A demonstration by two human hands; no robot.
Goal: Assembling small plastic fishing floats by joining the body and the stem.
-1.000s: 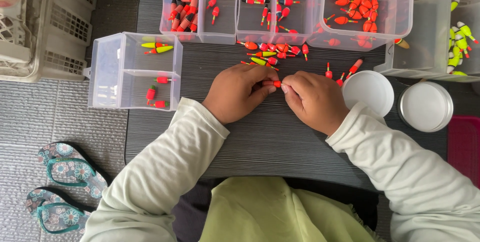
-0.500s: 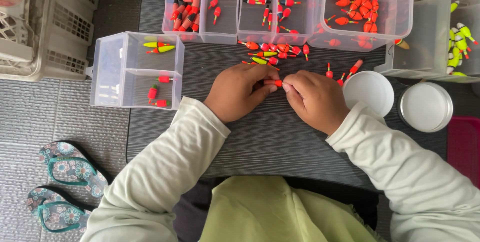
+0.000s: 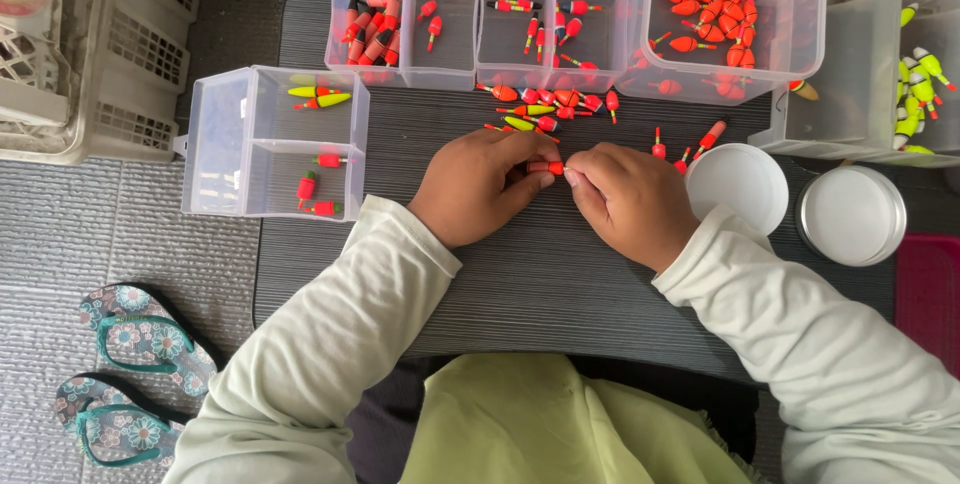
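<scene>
My left hand [image 3: 478, 184] and my right hand [image 3: 628, 200] meet fingertip to fingertip over the dark table [image 3: 560, 284]. Between them they pinch one small red fishing float [image 3: 551, 167]; the fingers hide most of it. Just beyond the hands lies a loose pile of red and yellow-green floats [image 3: 548, 106]. Two more red floats [image 3: 702, 139] lie to the right of my right hand.
A clear divided box [image 3: 268, 144] at the left holds yellow-green and red floats. Clear compartment boxes [image 3: 478, 19] and a tub of orange floats [image 3: 722, 14] line the far edge. Two round white lids [image 3: 738, 182] sit at right. White baskets [image 3: 75, 54] and sandals [image 3: 130, 364] are on the floor at left.
</scene>
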